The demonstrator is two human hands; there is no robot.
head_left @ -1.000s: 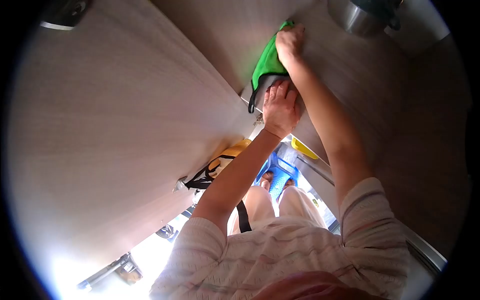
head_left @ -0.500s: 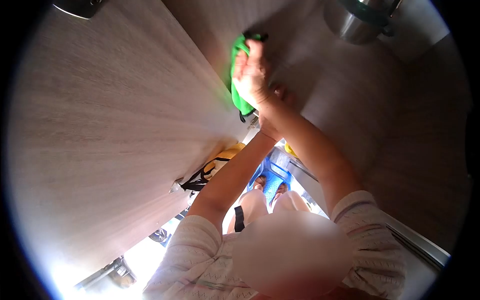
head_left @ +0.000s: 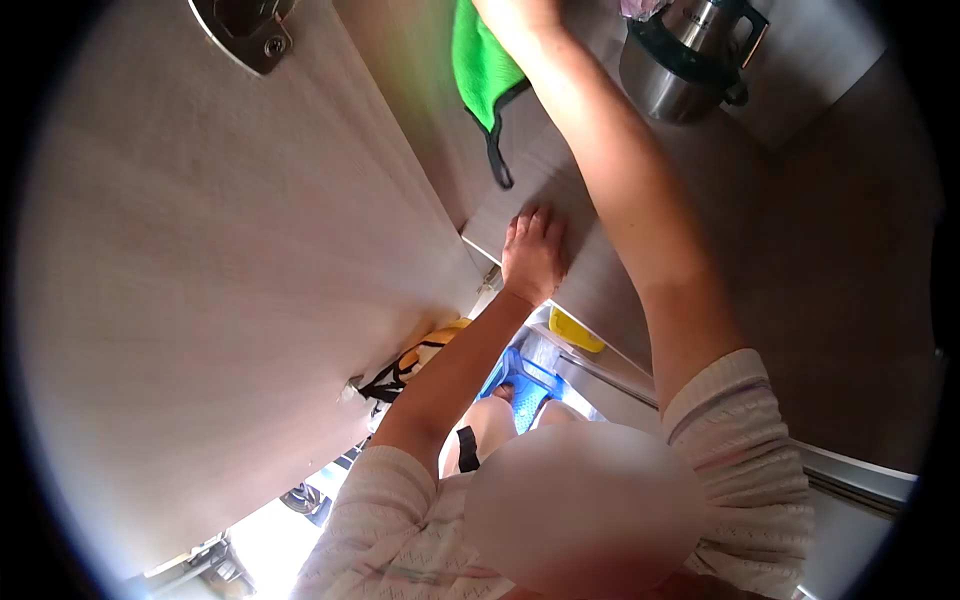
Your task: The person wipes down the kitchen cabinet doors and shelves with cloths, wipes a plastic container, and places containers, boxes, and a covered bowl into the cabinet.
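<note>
Right hand, head view: meets the green cloth at the top edge; fingers cut off, grip cannot be told. Cloth's black loop points toward the left hand, which rests on the shelf near its edge, fingers nearly together. Steel pot sits right of the right forearm.

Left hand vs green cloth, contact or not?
Apart. The head view shows a strip of bare board between the fingertips of the left hand and the black loop hanging off the green cloth.
</note>
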